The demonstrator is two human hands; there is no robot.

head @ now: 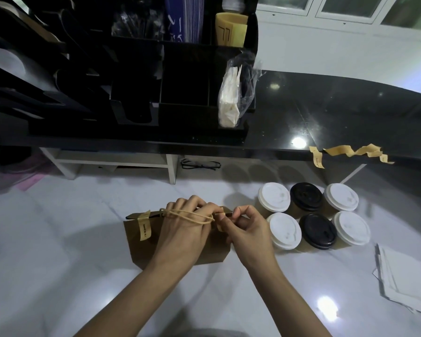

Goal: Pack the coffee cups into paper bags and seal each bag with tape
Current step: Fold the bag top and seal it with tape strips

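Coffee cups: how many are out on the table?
6, in two rows right of the paper bag: back left cup, back middle cup, back right cup, front left cup, front middle cup, front right cup. Any inside the bag are hidden.

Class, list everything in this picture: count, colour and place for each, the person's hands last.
paper bag: one, brown, centre of white table
tape strip on bag: one, tan, left of bag's top
tape piece: one, tan, bag's top right, pinched
coffee cups: six, four white lids and two black, right of bag
loose tape strips: several, tan, black counter's edge
glasses: one pair, black, under counter
paper sheets: stack, white, far right
organiser: one, black, on counter
left hand: grips bag's top
right hand: pinches tape piece
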